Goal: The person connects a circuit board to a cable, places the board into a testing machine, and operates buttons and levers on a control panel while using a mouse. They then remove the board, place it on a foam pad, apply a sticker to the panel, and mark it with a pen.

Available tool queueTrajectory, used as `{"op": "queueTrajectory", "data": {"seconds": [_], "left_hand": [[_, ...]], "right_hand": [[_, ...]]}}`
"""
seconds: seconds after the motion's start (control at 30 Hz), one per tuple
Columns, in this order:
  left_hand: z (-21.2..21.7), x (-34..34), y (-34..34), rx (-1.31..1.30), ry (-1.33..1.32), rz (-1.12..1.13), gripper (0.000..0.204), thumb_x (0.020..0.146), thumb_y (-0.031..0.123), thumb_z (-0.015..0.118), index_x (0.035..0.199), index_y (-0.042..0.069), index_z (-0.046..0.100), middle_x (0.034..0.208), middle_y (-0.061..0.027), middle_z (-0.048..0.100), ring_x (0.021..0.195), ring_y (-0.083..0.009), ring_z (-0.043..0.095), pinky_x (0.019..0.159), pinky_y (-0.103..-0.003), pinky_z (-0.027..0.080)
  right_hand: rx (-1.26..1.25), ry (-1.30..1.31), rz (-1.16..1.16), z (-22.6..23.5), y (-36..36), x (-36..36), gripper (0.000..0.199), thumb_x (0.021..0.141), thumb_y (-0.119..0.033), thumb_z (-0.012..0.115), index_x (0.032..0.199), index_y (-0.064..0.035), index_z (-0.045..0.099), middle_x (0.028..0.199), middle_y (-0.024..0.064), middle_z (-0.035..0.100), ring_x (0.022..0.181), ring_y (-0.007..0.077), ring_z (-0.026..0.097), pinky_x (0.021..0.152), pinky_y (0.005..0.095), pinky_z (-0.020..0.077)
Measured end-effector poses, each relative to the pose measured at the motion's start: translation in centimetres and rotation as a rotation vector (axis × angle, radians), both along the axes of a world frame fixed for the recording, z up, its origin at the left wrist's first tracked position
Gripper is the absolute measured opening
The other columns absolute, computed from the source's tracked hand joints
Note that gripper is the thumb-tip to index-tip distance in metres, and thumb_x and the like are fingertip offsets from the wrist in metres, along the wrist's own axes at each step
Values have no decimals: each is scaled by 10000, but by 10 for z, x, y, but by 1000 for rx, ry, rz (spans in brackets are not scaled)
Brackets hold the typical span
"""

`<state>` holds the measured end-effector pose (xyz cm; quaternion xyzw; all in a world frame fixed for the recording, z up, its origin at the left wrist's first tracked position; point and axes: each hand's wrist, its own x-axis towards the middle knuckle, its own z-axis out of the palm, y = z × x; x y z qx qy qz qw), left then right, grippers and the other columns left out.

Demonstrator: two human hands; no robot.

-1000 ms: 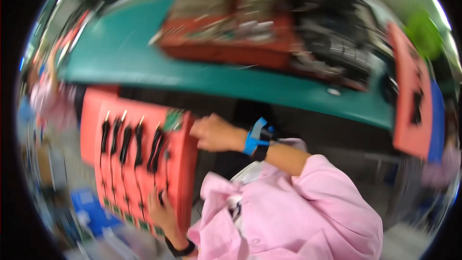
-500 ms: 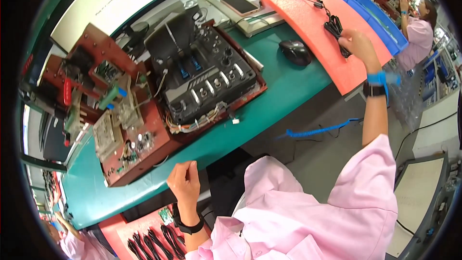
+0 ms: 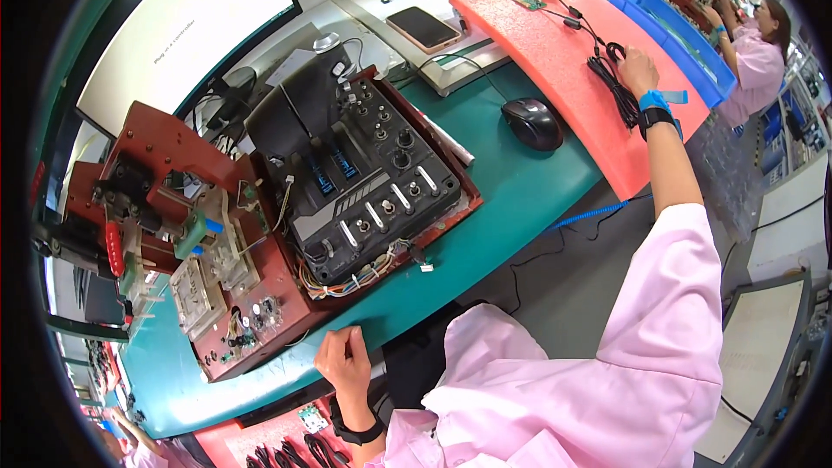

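My right hand (image 3: 639, 72) is at the far right, over a salmon-pink foam sheet (image 3: 555, 61). Its curled fingers meet the upper loop of a bundled black cable (image 3: 614, 91), whose folded length lies flat on the foam. From the bundle a thin lead runs past a small black lump to a green circuit board (image 3: 529, 2) near the foam's far end. My left hand (image 3: 344, 360) is loosely closed by the front edge of the green table (image 3: 416, 295), with nothing visible in it. A blue strap and a black band circle my right wrist.
A black control panel with switches (image 3: 373, 182) sits in a red fixture, left of a black mouse (image 3: 531, 124). Behind are a phone (image 3: 423, 28) and a monitor (image 3: 191, 35). A blue bin (image 3: 672, 39) borders the foam. More cables (image 3: 290, 453) lie at lower left; a co-worker (image 3: 754, 61) is at right.
My right hand has shifted a little up along the cable bundle, toward its upper loop. The whole view has tilted and shifted slightly; my left hand keeps its curled shape near the table edge.
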<state>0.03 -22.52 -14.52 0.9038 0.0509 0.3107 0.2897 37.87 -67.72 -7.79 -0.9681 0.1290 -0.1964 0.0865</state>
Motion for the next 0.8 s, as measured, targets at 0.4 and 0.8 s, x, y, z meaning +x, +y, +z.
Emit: {"op": "queueTrajectory", "data": {"seconds": [0.4, 0.8], "left_hand": [[4, 2, -3, -32, -9, -23, 94, 747, 27, 595, 677, 4, 535, 551, -101, 466, 453, -225, 441, 442, -303, 335], [48, -22, -18, -1002, 51, -448, 514, 848, 376, 509, 1201, 11, 430, 914, -152, 592, 650, -220, 608, 509, -214, 466]], "right_hand": [[829, -12, 644, 45, 7, -12, 290, 747, -291, 576, 821, -11, 604, 645, 5, 526, 529, 97, 477, 495, 240, 388], [1476, -241, 1614, 87, 139, -243, 527, 824, -364, 496, 1185, 9, 408, 695, 66, 521, 469, 127, 396, 384, 232, 267]]}}
